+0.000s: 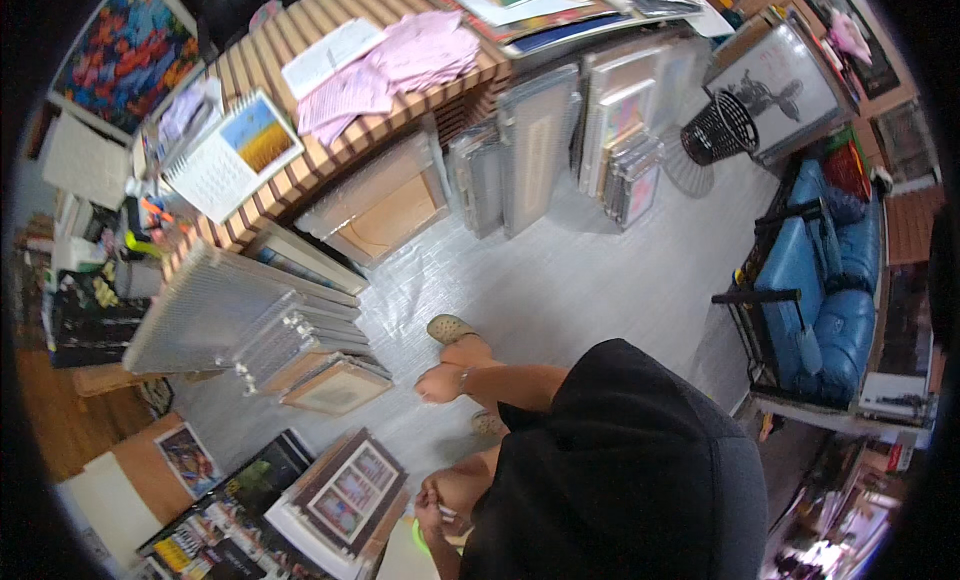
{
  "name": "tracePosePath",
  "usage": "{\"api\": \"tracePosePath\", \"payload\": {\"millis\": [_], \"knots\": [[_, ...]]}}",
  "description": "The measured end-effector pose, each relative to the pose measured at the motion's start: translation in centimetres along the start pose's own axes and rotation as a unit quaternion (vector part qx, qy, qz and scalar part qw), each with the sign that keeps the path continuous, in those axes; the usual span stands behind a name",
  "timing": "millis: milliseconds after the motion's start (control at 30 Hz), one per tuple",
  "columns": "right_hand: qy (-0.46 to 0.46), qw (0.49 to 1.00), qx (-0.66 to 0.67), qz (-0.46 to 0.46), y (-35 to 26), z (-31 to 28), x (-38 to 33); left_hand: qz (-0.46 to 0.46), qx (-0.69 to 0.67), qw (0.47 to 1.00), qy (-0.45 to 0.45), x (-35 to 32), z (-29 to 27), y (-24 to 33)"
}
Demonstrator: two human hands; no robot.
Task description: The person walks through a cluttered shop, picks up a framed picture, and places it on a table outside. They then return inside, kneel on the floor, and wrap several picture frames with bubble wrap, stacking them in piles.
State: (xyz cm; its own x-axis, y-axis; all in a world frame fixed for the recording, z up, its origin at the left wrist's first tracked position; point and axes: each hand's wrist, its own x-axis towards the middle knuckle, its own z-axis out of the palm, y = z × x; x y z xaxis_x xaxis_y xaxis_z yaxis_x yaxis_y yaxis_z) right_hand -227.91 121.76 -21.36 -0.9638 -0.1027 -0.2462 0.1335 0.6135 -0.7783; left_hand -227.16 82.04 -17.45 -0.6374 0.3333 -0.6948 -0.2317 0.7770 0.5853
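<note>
My right hand [438,384], with a band at the wrist, hangs in front of my black shirt with its fingers curled and nothing in them. It is above the grey floor, close to my sandalled foot [450,329]. Lower down, my left hand [432,500] is at the right edge of a dark-framed picture [347,487] holding several small prints. Its fingers are bent, and I cannot make out whether it grips the frame. A bright green thing [416,536] shows just below that hand.
Framed pictures wrapped in bubble foil [215,310] lean in stacks at the left. More frames [540,150] lean against a curved, slatted wooden counter [330,150] strewn with papers. A black wire basket [722,128] stands at the back and a blue sofa [820,290] at the right.
</note>
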Motion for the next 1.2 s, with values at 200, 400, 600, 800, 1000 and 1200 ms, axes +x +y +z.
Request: {"api": "tracePosePath", "payload": {"millis": [200, 400, 600, 800, 1000, 1200], "knots": [[0.357, 0.874, 0.134, 0.301, -6.3, -5.7, -22.4, -0.031, -0.081, 0.988, -0.129, -9.1, 0.7, 15.2], [0.28, 0.788, 0.152, 0.528, -3.2, -3.6, -48.9, -0.063, 0.029, 0.987, -0.144, -11.3, 1.7, 15.8], [0.266, 0.625, 0.275, 0.68, -0.5, 9.2, -68.8, 0.015, 0.101, 0.976, -0.193, -10.3, 5.9, 14.9], [0.326, 0.687, 0.306, 0.573, 3.4, 11.4, -75.4, 0.464, 0.456, 0.702, -0.29, -9.0, 18.8, 19.8], [0.486, 0.451, 0.505, 0.553, 6.3, 1.9, -85.7, 0.205, 0.418, 0.845, -0.263, -12.0, 46.9, 44.4], [0.565, 0.516, 0.329, 0.552, 16.0, -6.6, -97.1, 0.313, 0.226, 0.855, -0.348, -17.1, 64.5, 64.6]]}}
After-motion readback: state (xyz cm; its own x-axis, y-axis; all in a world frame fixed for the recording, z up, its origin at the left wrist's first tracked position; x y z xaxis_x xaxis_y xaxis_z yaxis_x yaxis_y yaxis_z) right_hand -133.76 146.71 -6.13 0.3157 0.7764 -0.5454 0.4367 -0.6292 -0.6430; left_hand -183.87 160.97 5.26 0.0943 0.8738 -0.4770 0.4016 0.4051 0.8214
